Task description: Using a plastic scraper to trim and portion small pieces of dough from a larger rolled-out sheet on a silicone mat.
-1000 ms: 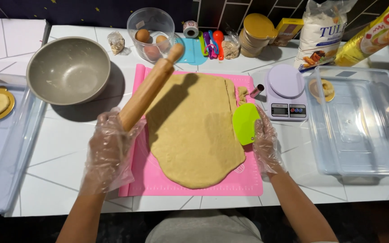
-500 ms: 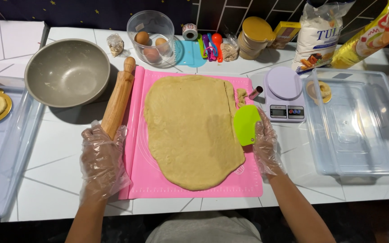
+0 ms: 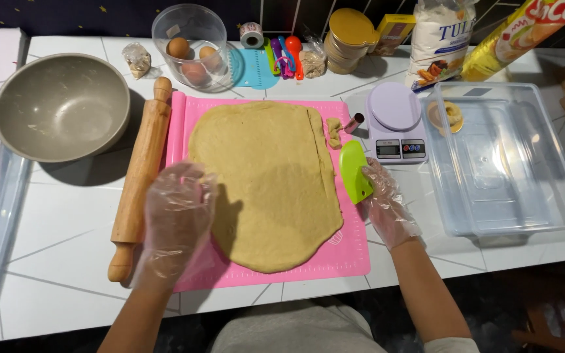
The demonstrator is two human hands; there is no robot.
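A flat sheet of tan dough [image 3: 266, 176] lies on a pink mat [image 3: 351, 252]. My left hand [image 3: 176, 219], in a clear plastic glove, hovers over the mat's left edge beside the dough and holds nothing. The wooden rolling pin [image 3: 138, 176] lies on the counter just left of the mat. My right hand [image 3: 387, 206], also gloved, grips a green dough scraper [image 3: 354, 171] at the dough's right edge. A cut strip and small scraps of dough [image 3: 333, 127] lie at the upper right of the sheet.
A grey mixing bowl [image 3: 60, 104] stands at the back left, and a clear tub of eggs [image 3: 189, 46] behind the mat. A lilac kitchen scale [image 3: 395, 124] and a clear plastic bin [image 3: 505, 157] are on the right. Bags, a jar and utensils line the back.
My left hand set the rolling pin down on the counter left of the mat, let go, and moved right over the mat's edge. The right hand kept the scraper in place.
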